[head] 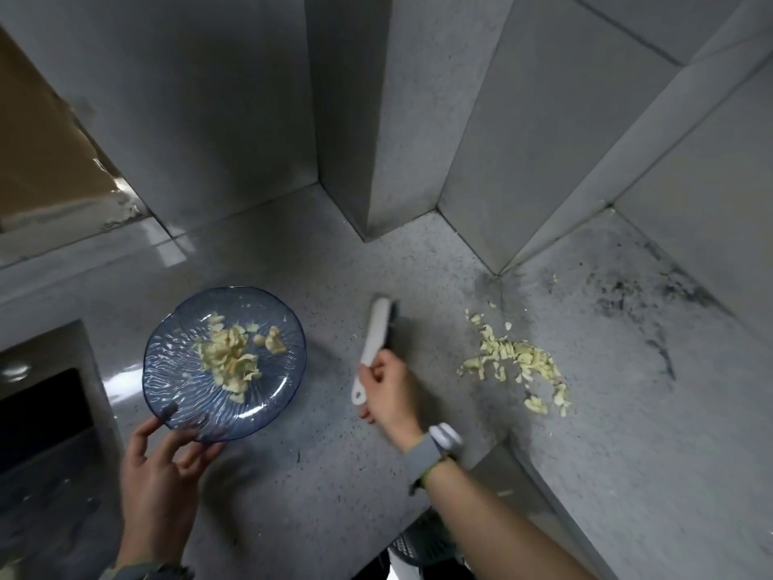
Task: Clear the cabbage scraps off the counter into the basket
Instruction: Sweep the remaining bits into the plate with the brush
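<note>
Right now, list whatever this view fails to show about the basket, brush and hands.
- Basket: head view, mostly cut off by the bottom edge and the right forearm; contents unseen.
- Brush: head view, motion-blurred in the right hand; bristles unclear.
- Left hand: fingertips smeared behind the glass plate.

9 o'clock: plate (267,395) translucent blue, rippled line pattern. 3 o'clock: cabbage scraps (518,357) pale yellow-green. Centre: brush (374,337) white handle, black bristles. Underneath: counter (318,261) grey, dark-speckled. 5 o'clock: watch strap (422,454) grey.
</note>
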Demonstrator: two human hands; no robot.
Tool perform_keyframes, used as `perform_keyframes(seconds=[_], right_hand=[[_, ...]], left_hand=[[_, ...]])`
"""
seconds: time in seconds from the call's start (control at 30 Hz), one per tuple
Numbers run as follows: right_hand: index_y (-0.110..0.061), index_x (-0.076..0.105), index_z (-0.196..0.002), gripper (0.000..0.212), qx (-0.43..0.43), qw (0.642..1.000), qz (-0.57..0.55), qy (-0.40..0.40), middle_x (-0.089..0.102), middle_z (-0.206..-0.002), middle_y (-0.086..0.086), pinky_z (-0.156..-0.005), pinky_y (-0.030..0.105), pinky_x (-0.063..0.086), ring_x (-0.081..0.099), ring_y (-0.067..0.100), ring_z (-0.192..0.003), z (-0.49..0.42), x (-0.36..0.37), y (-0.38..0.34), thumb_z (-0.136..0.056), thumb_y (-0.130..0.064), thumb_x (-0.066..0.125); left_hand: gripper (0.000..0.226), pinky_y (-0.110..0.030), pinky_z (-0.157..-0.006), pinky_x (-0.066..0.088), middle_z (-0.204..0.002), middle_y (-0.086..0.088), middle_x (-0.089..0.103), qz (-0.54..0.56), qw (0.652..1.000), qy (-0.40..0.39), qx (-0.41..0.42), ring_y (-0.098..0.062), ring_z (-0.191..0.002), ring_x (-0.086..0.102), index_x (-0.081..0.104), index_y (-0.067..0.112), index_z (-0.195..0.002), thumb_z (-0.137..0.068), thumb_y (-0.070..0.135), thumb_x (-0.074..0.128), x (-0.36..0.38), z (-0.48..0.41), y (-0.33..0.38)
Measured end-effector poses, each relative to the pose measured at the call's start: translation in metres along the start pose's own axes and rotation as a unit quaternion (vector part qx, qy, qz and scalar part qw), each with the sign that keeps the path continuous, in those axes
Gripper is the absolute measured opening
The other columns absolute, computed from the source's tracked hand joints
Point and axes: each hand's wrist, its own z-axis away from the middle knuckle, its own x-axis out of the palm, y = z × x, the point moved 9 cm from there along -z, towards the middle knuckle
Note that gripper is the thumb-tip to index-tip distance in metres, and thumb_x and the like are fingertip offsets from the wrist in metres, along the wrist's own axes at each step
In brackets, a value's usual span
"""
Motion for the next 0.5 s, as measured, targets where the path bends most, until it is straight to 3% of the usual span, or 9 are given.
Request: perform_keyframes(seconds=[0.1,0.17,0.23,0.37,0.5], right_hand=[[-0.025,0.049,-0.075,0.025,-0.032,0.997,0.053,-0.054,0.065,-0.074,-0.001,-0.041,0.027,0.052,0.068,0.018,-0.056,-0.006,0.052,-0.021,-0.098,-0.022,0.06],[-0.014,0.051,-0.079,0.02,-0.034,0.993,0.102,-0.056,0.068,-0.078,0.014,-0.052,0.043,0.059,0.07,0.036,-0.066,-0.007,0.068,-0.027,-0.096,-0.019,0.059],[-0.013,0.053,-0.085,0.014,-0.022,0.991,0.126,-0.048,0.071,-0.087,0.018,-0.059,0.049,0.061,0.072,0.037,-0.072,-0.007,0.066,-0.021,-0.096,-0.02,0.058],[-0.02,0.059,-0.1,0.012,0.013,0.991,0.131,0.009,0.072,-0.087,0.0,-0.051,0.037,0.062,0.073,0.015,-0.061,0.001,0.013,0.017,-0.099,-0.032,0.057],[-0.024,0.055,-0.087,0.014,0.05,0.983,0.154,0.09,0.07,-0.07,0.0,-0.042,0.03,0.057,0.068,0.01,-0.047,0.017,-0.07,0.06,-0.099,-0.032,0.057]], left_hand=[[0.049,-0.024,-0.079,0.061,-0.09,0.023,0.077,-0.03,0.999,-0.014,0.006,-0.001,-0.087,0.074,0.038,0.001,-0.15,-0.101,0.0,0.046,-0.004,0.01,0.005],[0.048,-0.017,-0.078,0.058,-0.088,0.028,0.075,-0.042,0.999,-0.019,0.027,0.004,-0.088,0.072,0.036,-0.001,-0.149,-0.102,-0.003,0.043,-0.006,0.018,0.012],[0.044,-0.022,-0.075,0.061,-0.087,0.021,0.077,-0.02,1.0,-0.011,0.022,0.0,-0.084,0.074,0.039,0.011,-0.146,-0.103,0.002,0.043,-0.011,0.022,0.011],[0.04,-0.027,-0.077,0.062,-0.095,0.01,0.076,-0.013,1.0,-0.012,0.018,-0.004,-0.085,0.075,0.043,0.018,-0.14,-0.103,0.003,0.044,-0.017,0.025,0.005],[0.038,-0.029,-0.073,0.063,-0.088,0.013,0.077,0.011,1.0,0.006,0.008,-0.008,-0.079,0.076,0.054,0.022,-0.126,-0.099,-0.004,0.047,-0.02,0.024,-0.003]])
